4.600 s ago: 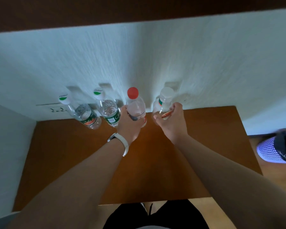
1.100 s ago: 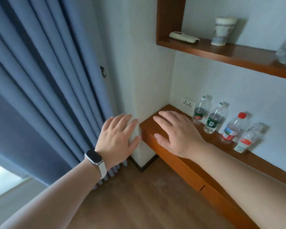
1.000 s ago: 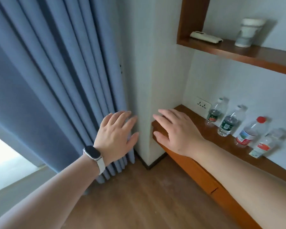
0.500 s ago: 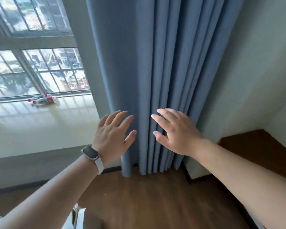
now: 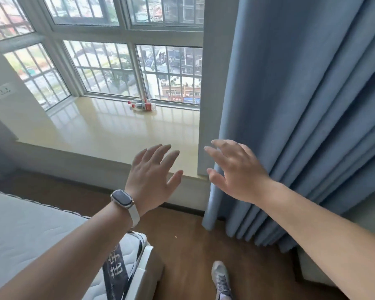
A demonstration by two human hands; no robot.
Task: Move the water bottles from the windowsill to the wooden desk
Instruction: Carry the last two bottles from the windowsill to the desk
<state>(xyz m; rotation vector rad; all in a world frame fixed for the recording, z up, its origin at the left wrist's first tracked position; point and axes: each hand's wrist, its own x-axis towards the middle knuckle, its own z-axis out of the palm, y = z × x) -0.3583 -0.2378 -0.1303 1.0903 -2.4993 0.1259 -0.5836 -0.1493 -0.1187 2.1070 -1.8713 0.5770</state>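
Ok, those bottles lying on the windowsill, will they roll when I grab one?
Likely: the bottles lie on their sides, so a nudge could roll them. The windowsill looks glossy, so they may slide too. They lie close together, so lifting one might shift the other.

Red-capped water bottles (image 5: pixel 142 105) lie on the windowsill (image 5: pixel 108 131).

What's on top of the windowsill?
Two water bottles with red caps lie on their sides at the back of the windowsill, close to the window. The left hand hides a small patch near the front edge.
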